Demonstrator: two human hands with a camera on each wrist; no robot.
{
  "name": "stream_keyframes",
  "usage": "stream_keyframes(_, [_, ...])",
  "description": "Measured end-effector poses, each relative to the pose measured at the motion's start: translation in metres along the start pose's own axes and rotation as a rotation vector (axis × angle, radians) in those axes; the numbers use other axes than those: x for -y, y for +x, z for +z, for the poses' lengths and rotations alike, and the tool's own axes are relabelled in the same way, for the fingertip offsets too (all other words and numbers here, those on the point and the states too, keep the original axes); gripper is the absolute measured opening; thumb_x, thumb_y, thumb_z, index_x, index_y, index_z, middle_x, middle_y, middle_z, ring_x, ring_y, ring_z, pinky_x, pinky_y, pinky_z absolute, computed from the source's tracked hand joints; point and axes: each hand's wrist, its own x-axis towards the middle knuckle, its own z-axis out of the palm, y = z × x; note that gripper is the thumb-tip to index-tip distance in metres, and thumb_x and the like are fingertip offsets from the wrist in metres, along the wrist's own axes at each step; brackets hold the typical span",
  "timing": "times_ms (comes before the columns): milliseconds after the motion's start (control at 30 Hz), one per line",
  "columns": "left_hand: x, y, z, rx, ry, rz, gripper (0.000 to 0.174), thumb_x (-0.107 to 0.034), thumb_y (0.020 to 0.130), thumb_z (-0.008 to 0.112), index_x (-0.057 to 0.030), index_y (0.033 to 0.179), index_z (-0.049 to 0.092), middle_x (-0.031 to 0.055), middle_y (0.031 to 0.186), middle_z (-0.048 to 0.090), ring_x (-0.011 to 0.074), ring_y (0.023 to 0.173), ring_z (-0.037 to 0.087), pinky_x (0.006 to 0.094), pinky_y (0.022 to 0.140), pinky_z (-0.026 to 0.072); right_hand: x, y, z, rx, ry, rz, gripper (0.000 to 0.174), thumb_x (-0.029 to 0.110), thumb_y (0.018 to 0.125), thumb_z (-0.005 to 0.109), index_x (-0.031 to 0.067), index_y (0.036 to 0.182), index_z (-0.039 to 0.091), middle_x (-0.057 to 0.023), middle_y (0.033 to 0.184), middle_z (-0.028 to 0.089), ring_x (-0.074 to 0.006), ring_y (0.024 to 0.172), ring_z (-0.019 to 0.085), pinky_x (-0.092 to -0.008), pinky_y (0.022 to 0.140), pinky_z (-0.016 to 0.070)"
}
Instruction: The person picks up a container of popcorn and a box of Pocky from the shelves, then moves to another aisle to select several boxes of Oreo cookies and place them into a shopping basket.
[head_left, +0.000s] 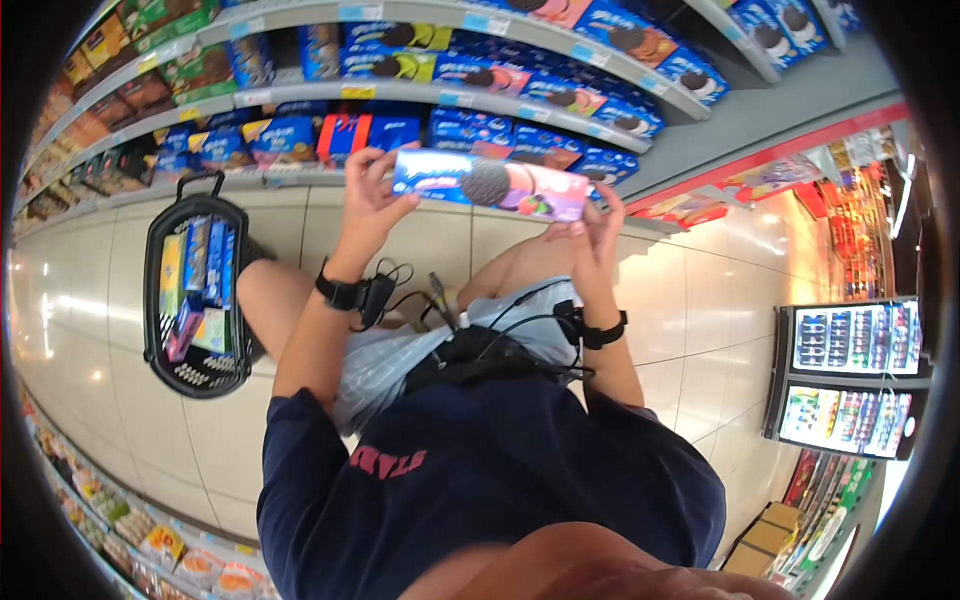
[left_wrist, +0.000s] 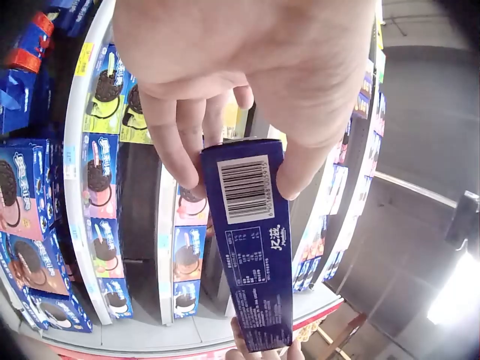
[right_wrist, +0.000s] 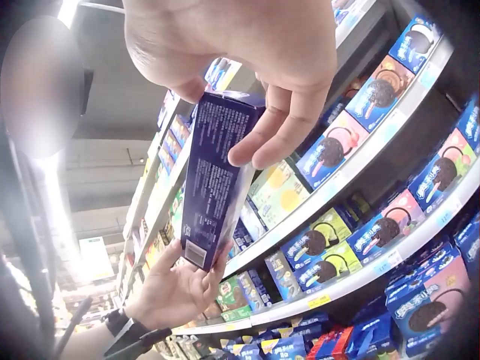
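A long blue and pink cookie box is held level between both hands in the head view. The left hand pinches one end; in the left wrist view the thumb and fingers of the left hand grip the box beside its barcode. The right hand pinches the other end; in the right wrist view the right hand has its thumb and fingers on opposite sides of the box, whose printed narrow side shows. Farther down that view the left hand supports the barcode end.
Curved store shelves with rows of cookie boxes stand in front. A black basket holding several packages is on the tiled floor at the left. Drink coolers stand at the right, and another stocked shelf lies behind at lower left.
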Motion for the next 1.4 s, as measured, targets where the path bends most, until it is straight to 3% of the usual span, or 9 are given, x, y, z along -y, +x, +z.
stream_keyframes(200, [0.007, 0.000, 0.000, -0.038, -0.001, 0.054, 0.077, 0.008, 0.078, 0.070, -0.0164, 0.129, 0.019, 0.0260, 0.143, 0.038, 0.0254, 0.114, 0.058, 0.0321, 0.089, 0.0536, 0.000, 0.004, -0.005, 0.038, -0.010, 0.040, 0.047, 0.007, 0.095, 0.053, 0.0049, 0.134, 0.027, -0.0214, 0.120, 0.052, -0.0201, 0.078, 0.063, -0.0328, 0.071, 0.0527])
stream_keyframes(600, [-0.004, -0.002, 0.005, -0.040, -0.008, 0.002, 0.055, 0.008, 0.077, 0.071, -0.0119, 0.114, 0.036, 0.0215, 0.144, 0.039, 0.0225, 0.115, 0.057, 0.0302, 0.089, 0.0537, -0.001, 0.005, -0.001, -0.029, 0.042, -0.009, 0.053, 0.006, 0.093, 0.054, 0.0058, 0.135, 0.021, -0.0226, 0.121, 0.051, -0.0209, 0.076, 0.063, -0.0323, 0.070, 0.0516])
stream_keyframes(800, [-0.004, 0.000, -0.003, 0.013, 0.045, 0.114, 0.059, 0.007, 0.074, 0.074, -0.0123, 0.115, 0.037, 0.0228, 0.144, 0.039, 0.0273, 0.125, 0.049, 0.0337, 0.096, 0.0495, 0.005, 0.009, -0.005, 0.093, -0.040, 0.058, 0.070, 0.006, 0.086, 0.065, 0.0074, 0.142, 0.024, -0.0170, 0.132, 0.048, -0.0239, 0.114, 0.056, -0.0339, 0.090, 0.0498])
stream_keyframes(867, [0.011, 0.003, -0.006, 0.058, 0.037, 0.236, 0.060, 0.005, 0.072, 0.075, -0.0121, 0.117, 0.039, 0.0228, 0.143, 0.039, 0.0289, 0.131, 0.042, 0.0393, 0.103, 0.0441, 0.017, 0.016, -0.013, 0.164, -0.311, 0.085, 0.080, 0.012, 0.086, 0.068, 0.0097, 0.149, 0.018, -0.0171, 0.135, 0.049, -0.0245, 0.118, 0.054, -0.0344, 0.095, 0.0473])
stream_keyframes(900, [0.011, 0.002, -0.008, 0.060, 0.028, 0.220, 0.062, 0.003, 0.071, 0.078, -0.0122, 0.118, 0.041, 0.0213, 0.143, 0.040, 0.0276, 0.134, 0.040, 0.0423, 0.106, 0.0399, 0.010, 0.022, -0.016, 0.186, -0.326, -0.002, 0.080, 0.012, 0.085, 0.069, 0.0087, 0.149, 0.021, -0.0151, 0.133, 0.050, -0.0229, 0.116, 0.055, -0.0339, 0.094, 0.0480])
stream_keyframes(1000, [0.008, 0.003, -0.014, 0.076, 0.019, 0.235, 0.061, 0.010, 0.073, 0.073, -0.0118, 0.120, 0.041, 0.0122, 0.144, 0.041, 0.0202, 0.127, 0.046, 0.0334, 0.092, 0.0510, 0.039, 0.039, -0.010, 0.294, -0.620, -0.026, 0.066, 0.008, 0.079, 0.072, 0.0031, 0.138, 0.043, -0.0109, 0.121, 0.056, -0.0179, 0.106, 0.058, -0.0297, 0.084, 0.0507])
stream_keyframes(1033, [-0.001, -0.001, -0.015, 0.041, -0.009, 0.152, 0.062, 0.007, 0.073, 0.075, -0.0110, 0.122, 0.040, 0.0127, 0.143, 0.041, 0.0210, 0.126, 0.048, 0.0344, 0.095, 0.0486, 0.022, 0.047, -0.023, 0.324, -0.615, -0.035, 0.064, 0.008, 0.075, 0.075, 0.0048, 0.134, 0.049, -0.0110, 0.130, 0.054, -0.0193, 0.104, 0.059, -0.0302, 0.079, 0.0528])
stream_keyframes(1100, [-0.009, -0.005, -0.017, 0.002, -0.043, 0.084, 0.065, 0.005, 0.074, 0.076, -0.0095, 0.125, 0.040, 0.0123, 0.142, 0.042, 0.0212, 0.122, 0.052, 0.0356, 0.099, 0.0468, 0.035, 0.060, -0.017, 0.376, -0.763, -0.053, 0.062, 0.006, 0.068, 0.078, 0.0032, 0.125, 0.053, -0.0120, 0.117, 0.058, -0.0211, 0.096, 0.061, -0.0293, 0.072, 0.0529])
stream_keyframes(1400, [-0.034, -0.033, -0.032, -0.022, 0.098, 0.015, 0.072, 0.006, 0.077, 0.071, -0.0096, 0.140, 0.040, 0.0062, 0.138, 0.043, 0.0185, 0.117, 0.054, 0.0289, 0.084, 0.0543, 0.039, 0.077, 0.027, 0.621, -0.844, -0.297, 0.061, 0.009, 0.062, 0.083, 0.0018, 0.115, 0.055, -0.0160, 0.124, 0.053, -0.0262, 0.102, 0.060, -0.0301, 0.071, 0.0547])
